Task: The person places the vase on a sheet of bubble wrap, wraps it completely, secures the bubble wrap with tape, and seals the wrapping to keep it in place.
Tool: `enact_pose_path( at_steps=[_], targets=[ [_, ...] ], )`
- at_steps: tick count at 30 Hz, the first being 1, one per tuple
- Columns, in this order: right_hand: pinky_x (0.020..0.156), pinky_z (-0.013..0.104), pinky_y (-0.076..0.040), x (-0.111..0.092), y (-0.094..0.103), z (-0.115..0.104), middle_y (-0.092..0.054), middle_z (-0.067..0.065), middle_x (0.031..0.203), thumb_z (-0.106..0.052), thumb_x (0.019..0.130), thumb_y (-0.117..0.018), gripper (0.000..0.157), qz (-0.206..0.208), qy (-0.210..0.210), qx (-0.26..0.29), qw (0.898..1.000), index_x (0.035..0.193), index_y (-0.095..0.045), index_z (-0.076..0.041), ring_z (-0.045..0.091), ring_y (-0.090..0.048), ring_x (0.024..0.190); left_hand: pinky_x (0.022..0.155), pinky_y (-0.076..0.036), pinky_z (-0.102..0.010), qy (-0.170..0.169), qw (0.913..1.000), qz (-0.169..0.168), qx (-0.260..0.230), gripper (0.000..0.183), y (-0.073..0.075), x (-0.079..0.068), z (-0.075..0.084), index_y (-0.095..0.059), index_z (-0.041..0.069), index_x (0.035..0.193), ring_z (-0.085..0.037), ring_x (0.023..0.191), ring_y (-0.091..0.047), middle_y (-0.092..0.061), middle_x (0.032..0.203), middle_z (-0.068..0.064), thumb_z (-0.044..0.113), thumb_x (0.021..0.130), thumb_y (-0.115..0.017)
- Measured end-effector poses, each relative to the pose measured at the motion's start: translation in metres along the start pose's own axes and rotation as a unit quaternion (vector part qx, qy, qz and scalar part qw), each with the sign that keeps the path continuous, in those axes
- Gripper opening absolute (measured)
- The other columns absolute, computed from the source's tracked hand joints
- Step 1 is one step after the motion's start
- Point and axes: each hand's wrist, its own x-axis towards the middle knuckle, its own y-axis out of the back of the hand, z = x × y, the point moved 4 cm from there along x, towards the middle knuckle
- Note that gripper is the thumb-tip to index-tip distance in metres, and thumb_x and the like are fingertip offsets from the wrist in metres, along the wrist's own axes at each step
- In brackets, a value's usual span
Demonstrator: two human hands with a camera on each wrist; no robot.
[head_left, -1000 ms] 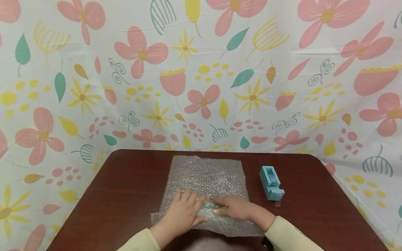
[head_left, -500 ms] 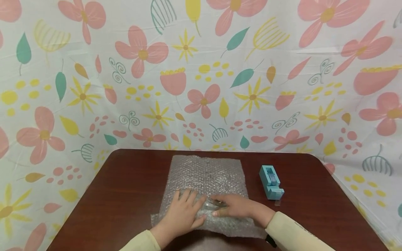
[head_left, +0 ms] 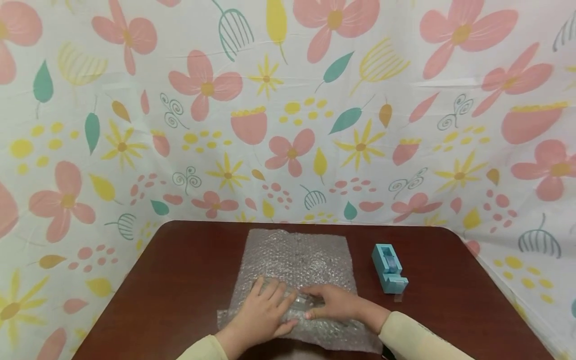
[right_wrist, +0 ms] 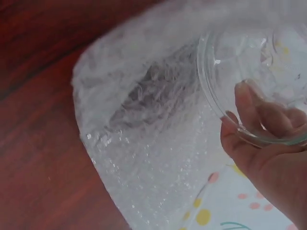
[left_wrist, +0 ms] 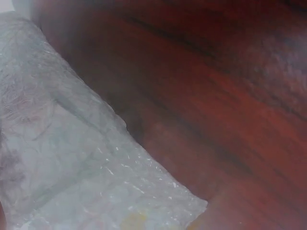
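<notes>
A clear glass cup [head_left: 299,302] lies on its side over the front part of a sheet of bubble wrap [head_left: 319,260]. My left hand [head_left: 263,312] is laid over the cup's left end, fingers on the far side and thumb on the near side. At the other end, my right hand [head_left: 337,302] grips the mouth of the cup. The right wrist view shows that hand [right_wrist: 268,158] at the round glass rim [right_wrist: 206,76], some fingers showing through the glass. In the left wrist view the bubble wrap [left_wrist: 96,158] fills the left side; the left fingers are mostly hidden there.
A light blue tape dispenser [head_left: 388,267] stands right of the bubble wrap, a short tape end hanging from its front. Under everything is a dark red-brown wooden table [head_left: 189,280]. A flower-printed white cloth [head_left: 288,100] hangs behind and at both sides.
The head view has tilted slightly, so the scene sits lower in it. Both hands keep nearly the same places, with a little more of the glass cup showing between them.
</notes>
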Motion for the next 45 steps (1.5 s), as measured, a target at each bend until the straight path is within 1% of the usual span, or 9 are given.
enact_pose_path(
  at_steps=[3,9,13,16,22,27,35,41,45],
  targets=[
    [0.102,0.054,-0.055,0.001,0.000,0.004,-0.058,0.021,0.147,-0.038,0.099,-0.067,0.063,-0.009,-0.005,0.041,0.999,0.146,-0.053,0.001,0.040,-0.063,0.128,0.097,-0.055,-0.042,-0.016,0.9998,0.013,-0.003,0.060,0.000,0.001,0.001,-0.065,0.032,0.133,-0.015,0.112,-0.063,-0.069,0.118,0.006,0.074,0.094,-0.047],
    [0.102,0.053,-0.055,0.004,0.006,0.008,-0.056,0.024,0.149,-0.038,0.102,-0.062,0.060,-0.037,-0.024,0.093,0.995,0.147,-0.053,0.000,0.043,-0.060,0.132,0.098,-0.055,-0.039,-0.044,0.9983,0.037,0.007,0.061,0.000,0.001,0.002,-0.067,0.035,0.131,-0.012,0.112,-0.065,-0.072,0.120,0.008,0.076,0.089,-0.052],
    [0.105,0.055,-0.053,0.007,0.008,0.007,-0.056,0.022,0.149,-0.046,0.100,-0.063,0.065,-0.058,-0.052,0.090,0.993,0.149,-0.052,-0.006,0.042,-0.058,0.134,0.099,-0.055,-0.039,-0.057,0.9967,0.058,-0.003,0.057,0.001,-0.003,0.004,-0.070,0.033,0.126,-0.011,0.113,-0.066,-0.073,0.121,0.006,0.073,0.089,-0.056],
    [0.106,0.055,-0.052,0.008,0.008,0.004,-0.057,0.019,0.148,-0.050,0.098,-0.064,0.068,-0.073,-0.072,0.072,0.992,0.150,-0.051,-0.008,0.039,-0.058,0.134,0.099,-0.056,-0.040,-0.055,0.9962,0.067,-0.012,0.058,0.002,-0.006,0.004,-0.071,0.030,0.125,-0.012,0.112,-0.067,-0.073,0.122,0.005,0.072,0.088,-0.057],
    [0.108,0.053,-0.051,0.011,0.005,0.005,-0.057,0.019,0.149,-0.050,0.098,-0.064,0.072,-0.087,-0.074,0.050,0.992,0.150,-0.048,-0.003,0.036,-0.059,0.135,0.098,-0.053,-0.039,-0.044,0.9970,0.064,-0.002,0.066,0.003,-0.007,0.001,-0.067,0.024,0.127,-0.014,0.111,-0.067,-0.073,0.121,0.003,0.075,0.087,-0.056],
    [0.106,0.054,-0.053,0.011,0.003,0.011,-0.054,0.024,0.150,-0.051,0.098,-0.063,0.074,-0.072,-0.065,0.098,0.990,0.150,-0.048,0.000,0.041,-0.058,0.135,0.098,-0.054,-0.040,-0.050,0.9969,0.059,-0.014,0.069,0.001,-0.006,0.000,-0.066,0.029,0.130,-0.017,0.110,-0.066,-0.071,0.125,0.003,0.078,0.083,-0.057],
    [0.104,0.054,-0.054,0.013,-0.001,0.016,-0.054,0.026,0.150,-0.046,0.098,-0.066,0.071,-0.059,-0.057,0.166,0.983,0.146,-0.052,0.005,0.043,-0.058,0.134,0.099,-0.054,-0.040,-0.074,0.9958,0.053,-0.001,0.067,0.000,-0.011,0.003,-0.065,0.032,0.133,-0.015,0.119,-0.065,-0.067,0.134,0.003,0.079,0.088,-0.050],
    [0.107,0.056,-0.052,0.021,-0.001,0.012,-0.053,0.027,0.151,-0.044,0.098,-0.065,0.070,-0.057,-0.050,0.170,0.982,0.146,-0.052,0.006,0.044,-0.056,0.136,0.097,-0.055,-0.039,-0.066,0.9967,0.042,-0.019,0.072,0.002,-0.015,-0.001,-0.059,0.031,0.138,-0.017,0.118,-0.066,-0.065,0.133,0.001,0.079,0.085,-0.054],
    [0.108,0.057,-0.051,0.027,0.001,0.007,-0.054,0.028,0.149,-0.040,0.100,-0.065,0.067,-0.056,-0.046,0.171,0.983,0.145,-0.052,0.008,0.044,-0.056,0.135,0.096,-0.055,-0.039,-0.064,0.9970,0.041,-0.014,0.072,0.004,-0.015,-0.006,-0.059,0.030,0.137,-0.018,0.119,-0.065,-0.065,0.132,0.001,0.079,0.085,-0.054]
  ],
)
